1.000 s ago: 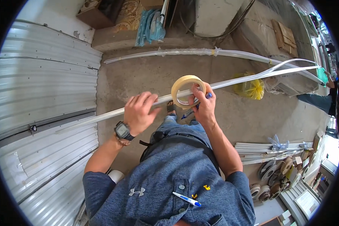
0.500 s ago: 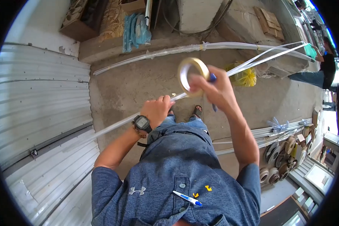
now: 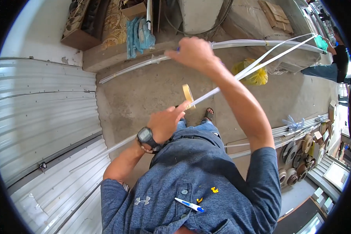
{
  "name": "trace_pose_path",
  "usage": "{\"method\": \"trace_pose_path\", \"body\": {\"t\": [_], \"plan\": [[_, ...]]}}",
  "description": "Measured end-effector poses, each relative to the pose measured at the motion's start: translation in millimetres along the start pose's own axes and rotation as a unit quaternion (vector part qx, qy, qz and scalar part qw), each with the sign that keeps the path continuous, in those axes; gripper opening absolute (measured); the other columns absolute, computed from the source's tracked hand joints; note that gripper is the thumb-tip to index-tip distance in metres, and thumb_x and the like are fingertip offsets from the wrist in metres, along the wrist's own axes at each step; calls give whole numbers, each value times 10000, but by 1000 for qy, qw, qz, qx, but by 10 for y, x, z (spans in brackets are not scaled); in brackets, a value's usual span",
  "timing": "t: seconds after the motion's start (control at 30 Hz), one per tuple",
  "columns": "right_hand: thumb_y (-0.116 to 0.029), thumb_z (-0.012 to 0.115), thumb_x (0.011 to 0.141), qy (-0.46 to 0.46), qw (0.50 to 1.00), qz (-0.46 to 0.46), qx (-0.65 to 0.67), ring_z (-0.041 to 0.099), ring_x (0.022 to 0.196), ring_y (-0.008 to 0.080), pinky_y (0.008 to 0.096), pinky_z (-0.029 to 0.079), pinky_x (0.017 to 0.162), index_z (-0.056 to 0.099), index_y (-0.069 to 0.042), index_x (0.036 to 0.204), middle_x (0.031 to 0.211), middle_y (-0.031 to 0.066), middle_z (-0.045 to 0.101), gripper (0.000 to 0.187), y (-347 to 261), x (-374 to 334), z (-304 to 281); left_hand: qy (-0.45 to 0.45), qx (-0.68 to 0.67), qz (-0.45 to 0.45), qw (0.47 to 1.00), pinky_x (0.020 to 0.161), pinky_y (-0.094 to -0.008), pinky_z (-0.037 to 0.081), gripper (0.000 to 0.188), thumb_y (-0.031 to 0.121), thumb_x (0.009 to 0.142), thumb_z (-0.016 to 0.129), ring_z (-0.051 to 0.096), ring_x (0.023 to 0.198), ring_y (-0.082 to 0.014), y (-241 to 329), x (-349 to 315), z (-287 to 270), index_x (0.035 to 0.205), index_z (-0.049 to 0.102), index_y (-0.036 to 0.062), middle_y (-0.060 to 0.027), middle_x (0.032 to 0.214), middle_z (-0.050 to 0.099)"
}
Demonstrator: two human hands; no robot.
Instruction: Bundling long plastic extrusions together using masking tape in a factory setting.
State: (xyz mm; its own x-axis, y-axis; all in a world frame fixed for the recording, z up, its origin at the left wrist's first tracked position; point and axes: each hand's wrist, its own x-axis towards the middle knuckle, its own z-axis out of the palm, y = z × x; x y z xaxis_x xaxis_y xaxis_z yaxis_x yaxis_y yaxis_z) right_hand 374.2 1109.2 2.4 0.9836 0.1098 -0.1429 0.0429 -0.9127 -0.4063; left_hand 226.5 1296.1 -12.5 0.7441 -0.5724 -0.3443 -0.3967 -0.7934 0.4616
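My left hand (image 3: 163,124), wearing a watch, is closed around the long white strips (image 3: 210,94), which run from lower left to upper right. Against the strips, just beyond its fingertips, a yellowish roll of tape (image 3: 187,93) is turned nearly edge-on. Beyond the strips, my right hand (image 3: 195,52) is raised with its fingers curled. Small blue parts of a slim tool show at its thumb and behind it; most of that tool is hidden, and its kind cannot be made out. My right forearm crosses above the strips.
A wrapped bundle of long white profiles (image 3: 241,44) lies across the floor ahead, with a yellow plastic bag (image 3: 256,74) beside it. Corrugated metal panels (image 3: 46,105) stand at left. At right lie more profiles and several rolls (image 3: 291,177). Another person (image 3: 331,70) works at the far right.
My right hand has let go of the tape roll and moved up and to the left, away from the strips. The roll now sits against the strips by my left fingers.
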Motion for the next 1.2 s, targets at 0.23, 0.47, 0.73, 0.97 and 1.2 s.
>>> {"method": "trace_pose_path", "body": {"t": [0.23,0.47,0.73,0.97,1.2], "plan": [[-384,822,730,56,938,98,328,507,570,123,290,465,580,688,-33,863,653,30,589,399,590,-1832,352,-17,-262,62,963,759,-382,503,306,112,954,514,657,846,-311,-248,418,-211,1242,595,47,-170,945,678],[-459,836,708,-63,917,65,388,679,791,287,423,524,701,596,-44,1066,904,154,686,598,39,-1391,1253,-82,-298,4,951,718,-322,478,249,136,997,480,583,770,-167,-193,505,-519,1158,605,-9,-71,865,647],[-69,765,788,-30,843,-42,536,631,747,128,304,499,638,473,-51,1319,826,81,683,607,504,-1861,499,82,-79,0,994,679,-395,492,228,177,959,526,616,757,-316,-143,513,-791,1137,621,72,-121,888,649],[-184,740,851,-126,751,-49,647,575,696,88,214,414,537,571,-13,1265,913,61,668,479,30,-522,-571,243,44,90,965,659,-440,510,197,149,936,586,641,807,-363,-168,289,-384,1123,624,101,-139,922,654],[-217,699,893,-54,893,68,441,577,547,105,241,421,456,561,55,1260,789,86,702,477,157,-9,-264,198,31,14,980,637,-429,507,368,169,927,603,639,771,-349,144,143,-519,1294,591,177,-121,870,633]]}}
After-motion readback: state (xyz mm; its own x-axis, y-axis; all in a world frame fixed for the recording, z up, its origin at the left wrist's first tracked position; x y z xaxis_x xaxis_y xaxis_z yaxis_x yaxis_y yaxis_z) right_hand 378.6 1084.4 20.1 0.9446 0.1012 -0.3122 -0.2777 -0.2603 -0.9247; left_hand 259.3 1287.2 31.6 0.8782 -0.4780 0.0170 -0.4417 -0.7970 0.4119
